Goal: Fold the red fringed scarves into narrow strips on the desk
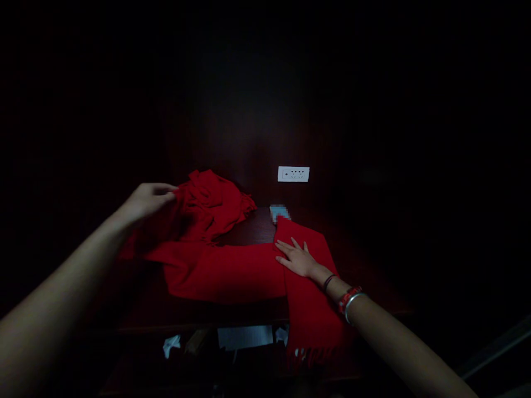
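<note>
A red scarf [232, 272] with a fringed end stretches across the dark wooden surface. Its right part is folded over and hangs past the front edge, fringe down. My right hand [296, 260] lies flat on that folded part, fingers spread. At the left, my left hand [153, 198] pinches red cloth between thumb and fingers, beside a crumpled red heap [218, 202] with fringe. Whether heap and scarf are one piece I cannot tell.
A white socket panel [293, 174] is on the back wall. Beneath it, a small pale blue, blurred item [279, 212] touches the scarf. Below the front edge [199, 327], white papers [245, 337] and a crumpled white piece [171, 345] lie on a lower level. The sides are very dark.
</note>
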The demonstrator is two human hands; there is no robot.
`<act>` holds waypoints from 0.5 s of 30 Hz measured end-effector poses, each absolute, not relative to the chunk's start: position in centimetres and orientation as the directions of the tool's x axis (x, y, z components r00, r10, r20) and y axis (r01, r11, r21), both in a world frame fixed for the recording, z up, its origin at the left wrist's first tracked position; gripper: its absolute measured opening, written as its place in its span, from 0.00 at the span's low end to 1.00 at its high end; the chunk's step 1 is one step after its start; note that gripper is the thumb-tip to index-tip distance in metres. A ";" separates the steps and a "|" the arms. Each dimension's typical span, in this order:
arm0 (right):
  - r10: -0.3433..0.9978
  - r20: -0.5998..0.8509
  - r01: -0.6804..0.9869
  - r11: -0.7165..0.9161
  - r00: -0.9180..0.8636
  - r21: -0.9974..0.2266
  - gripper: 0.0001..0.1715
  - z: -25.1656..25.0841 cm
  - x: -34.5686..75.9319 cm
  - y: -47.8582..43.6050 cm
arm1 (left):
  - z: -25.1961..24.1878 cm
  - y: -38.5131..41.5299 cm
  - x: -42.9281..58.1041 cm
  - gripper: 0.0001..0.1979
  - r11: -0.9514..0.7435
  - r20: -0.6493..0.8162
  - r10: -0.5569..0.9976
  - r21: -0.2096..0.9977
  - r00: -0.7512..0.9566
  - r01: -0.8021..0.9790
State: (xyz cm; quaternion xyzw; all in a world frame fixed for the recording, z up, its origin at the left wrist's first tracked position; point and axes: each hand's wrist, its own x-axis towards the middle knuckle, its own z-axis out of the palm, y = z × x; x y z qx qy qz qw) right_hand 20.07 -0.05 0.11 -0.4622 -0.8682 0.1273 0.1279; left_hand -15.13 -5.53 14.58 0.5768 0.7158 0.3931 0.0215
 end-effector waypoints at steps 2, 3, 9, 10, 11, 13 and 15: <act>0.850 0.217 0.628 0.506 -0.480 -0.591 0.30 0.5 20.0 0.0 | 15.7 -4.9 -9.7 0.15 -0.263 0.484 0.864 0.665 -0.135 0.699; 0.867 0.265 0.485 0.463 -0.423 -0.742 0.29 1.0 20.0 0.0 | 15.8 -4.5 -6.8 0.14 -0.401 0.526 0.851 0.654 -0.004 0.641; 0.942 0.166 -0.363 0.052 -0.292 -0.930 0.16 6.5 21.0 -1.1 | 12.0 -1.8 7.2 0.09 -0.600 0.415 0.769 0.730 0.486 0.327; 0.959 0.129 -0.387 0.022 -0.254 -0.922 0.14 7.3 21.5 -1.1 | 11.2 -1.5 8.0 0.09 -0.596 0.402 0.762 0.743 0.509 0.305; 0.973 0.100 -0.400 0.007 -0.210 -0.916 0.14 8.0 22.1 -1.1 | 10.6 -1.3 8.2 0.10 -0.582 0.394 0.768 0.758 0.505 0.293; 0.986 0.085 -0.425 0.017 -0.142 -0.905 0.17 9.1 23.4 -1.0 | 9.7 -1.0 7.1 0.12 -0.549 0.395 0.810 0.770 0.433 0.326; 0.987 0.129 -0.438 0.074 -0.098 -0.896 0.18 9.9 24.9 -0.8 | 8.9 -1.0 4.4 0.14 -0.525 0.413 0.850 0.714 0.327 0.463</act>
